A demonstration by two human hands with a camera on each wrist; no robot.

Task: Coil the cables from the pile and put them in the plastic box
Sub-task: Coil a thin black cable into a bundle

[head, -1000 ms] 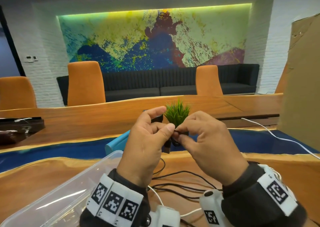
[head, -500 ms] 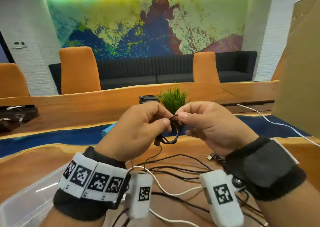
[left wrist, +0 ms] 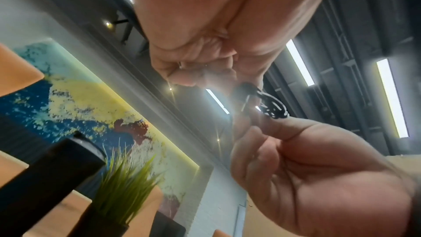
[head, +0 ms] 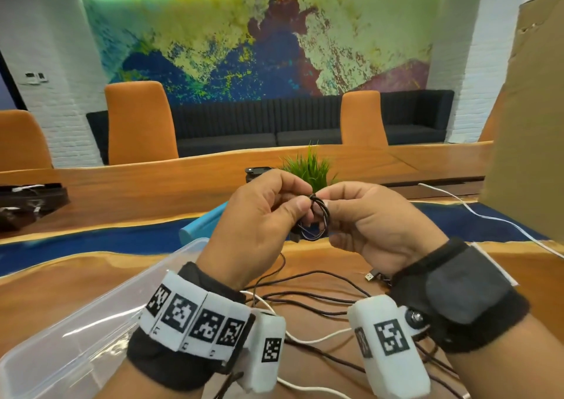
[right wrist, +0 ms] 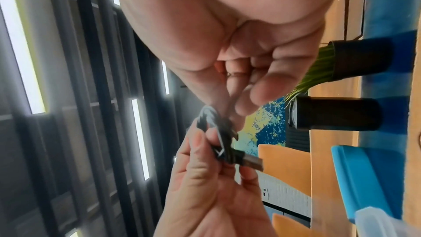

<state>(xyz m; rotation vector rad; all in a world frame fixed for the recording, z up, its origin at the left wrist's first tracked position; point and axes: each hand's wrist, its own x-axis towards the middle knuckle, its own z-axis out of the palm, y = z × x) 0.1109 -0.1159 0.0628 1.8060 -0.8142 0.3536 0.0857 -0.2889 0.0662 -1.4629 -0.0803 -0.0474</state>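
From the head view, both hands are raised in front of the small green plant point(head: 308, 166), and between them hangs a thin black cable point(head: 317, 215) wound into a few small loops. The left hand point(head: 259, 224) pinches the loops at their top between thumb and forefinger, fingers curled narrow; the right hand point(head: 372, 224) pinches the same bundle from the other side, thumb tip right against the loops. The coil's plane stands roughly upright, with its loose tail dropping from the left hand's side toward the pile of cables point(head: 305, 301) on the wooden table point(head: 61, 292) nearer the person than the plant. The plastic box point(head: 91, 322) sits low on the left of the plant, closer to the left hand, so I judge that hand the likelier one to carry the coil over. In the left wrist view, the left hand point(left wrist: 205, 57) is closed tight and the black loops point(left wrist: 271, 105) sit just off its fingertips, the right hand's thumb touching them from below, the plant point(left wrist: 123, 177) low in the background. In the right wrist view, the right hand point(right wrist: 239, 60) nips the cable point(right wrist: 218, 123) with narrow fingers, while the left hand below holds the bundle along with its metal USB plug point(right wrist: 250, 161), which points toward the plant's point(right wrist: 318, 68) side.
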